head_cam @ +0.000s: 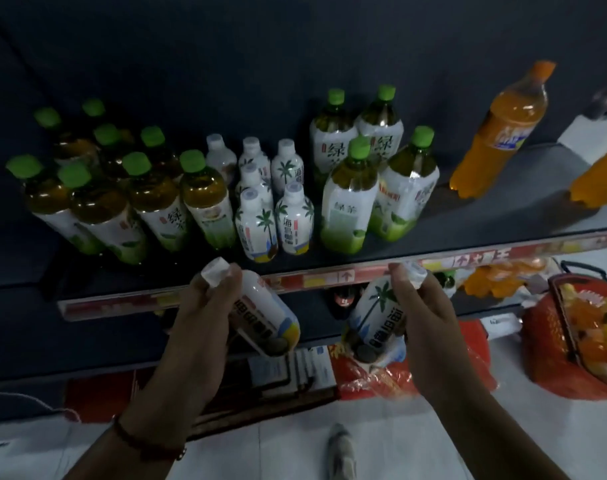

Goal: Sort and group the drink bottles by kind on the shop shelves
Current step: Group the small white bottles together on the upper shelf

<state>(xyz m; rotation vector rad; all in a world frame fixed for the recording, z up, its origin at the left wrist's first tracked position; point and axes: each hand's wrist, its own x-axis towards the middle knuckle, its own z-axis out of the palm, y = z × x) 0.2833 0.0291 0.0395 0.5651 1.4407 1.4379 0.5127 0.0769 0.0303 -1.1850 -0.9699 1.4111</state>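
**Q.** Nearest the camera: what do I hold, and how?

**A.** My left hand (205,306) grips one coconut-drink bottle (260,313) by its neck, fingers curled round just under the white cap, base swung down and to the right. My right hand (419,306) grips a second coconut-drink bottle (378,313) the same way, label turned toward me. Both hang just in front of the shelf's front edge (329,277), below its red price strip, not yet over the shelf.

**Q.** Where do they belong?

**A.** In my judgement, with the coconut-drink group (274,192) standing mid-shelf, between the small green-tea bottles (122,188) on the left and the large green-tea bottles (374,174) on the right. The bare spots lie at the front edge, just ahead of that group's front pair.

**Q.** How to do it well?

**A.** Turn each bottle upright before lifting it over the strip; set it base-first close to the front pair, palm-tree label outward. Lower one at a time so a knuckle does not tip a neighbour. Farther back, toward the right end, the orange soda bottles (499,133) stand well apart and need no touching
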